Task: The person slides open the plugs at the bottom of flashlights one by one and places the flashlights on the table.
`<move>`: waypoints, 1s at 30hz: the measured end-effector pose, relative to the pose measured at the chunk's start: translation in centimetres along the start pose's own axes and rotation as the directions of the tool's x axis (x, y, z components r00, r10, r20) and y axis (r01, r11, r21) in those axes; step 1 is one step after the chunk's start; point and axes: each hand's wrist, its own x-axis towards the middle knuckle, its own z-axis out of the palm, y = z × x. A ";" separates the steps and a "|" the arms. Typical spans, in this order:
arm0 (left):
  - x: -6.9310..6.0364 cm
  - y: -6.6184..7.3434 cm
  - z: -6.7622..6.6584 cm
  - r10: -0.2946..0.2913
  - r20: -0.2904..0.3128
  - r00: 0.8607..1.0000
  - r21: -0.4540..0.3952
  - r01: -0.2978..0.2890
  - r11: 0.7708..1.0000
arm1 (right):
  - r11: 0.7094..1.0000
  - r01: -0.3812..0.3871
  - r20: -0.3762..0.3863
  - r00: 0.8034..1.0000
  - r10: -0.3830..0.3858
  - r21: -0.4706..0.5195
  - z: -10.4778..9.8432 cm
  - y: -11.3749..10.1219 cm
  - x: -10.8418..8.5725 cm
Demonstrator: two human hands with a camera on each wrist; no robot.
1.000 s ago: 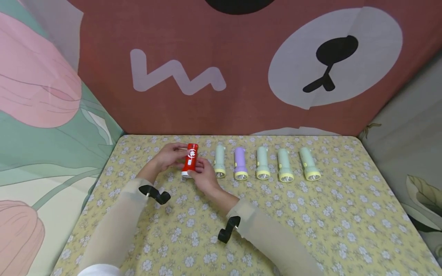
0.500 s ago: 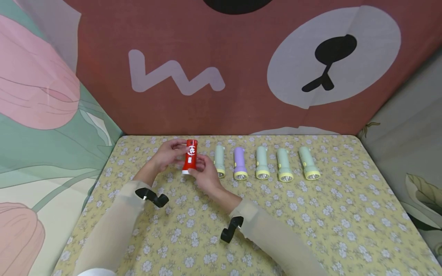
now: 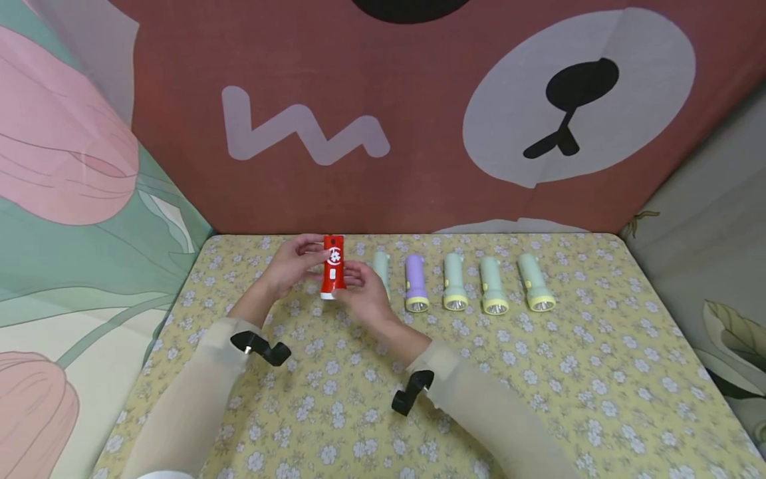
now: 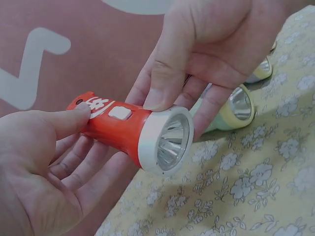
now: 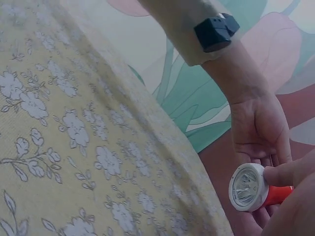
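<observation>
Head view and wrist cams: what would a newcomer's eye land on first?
Probably the bright red flashlight, held between the left grip and right grip near the table's far edge. Next, the lone purple flashlight, second from left in the row to its right, among four pale green flashlights. Behind the table, the big reddish-brown backdrop with a cartoon muzzle also grabs attention.

Holding left arm (image 3: 179, 399) and right arm (image 3: 491, 412) extended, angled inward on either side toward the red flashlight (image 3: 333, 271). Gripping its tail from the left with the left hand (image 4: 34, 167), thumb on top, fingers underneath. Pinching its head end from the right with the right hand (image 4: 216, 49), thumb at the rim, fingers behind.
</observation>
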 end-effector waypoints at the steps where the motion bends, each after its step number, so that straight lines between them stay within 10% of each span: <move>1: -0.1 0.1 0.1 0.010 -0.002 1.000 -0.001 -0.010 1.000 | 1.000 0.008 0.002 1.000 -0.008 0.002 -0.1 -0.1 0.0; 30: -2.8 2.2 4.2 0.279 -0.010 0.960 0.031 -0.279 0.960 | 0.986 0.144 0.070 0.988 -0.139 -0.083 -4.4 -1.5 -1.9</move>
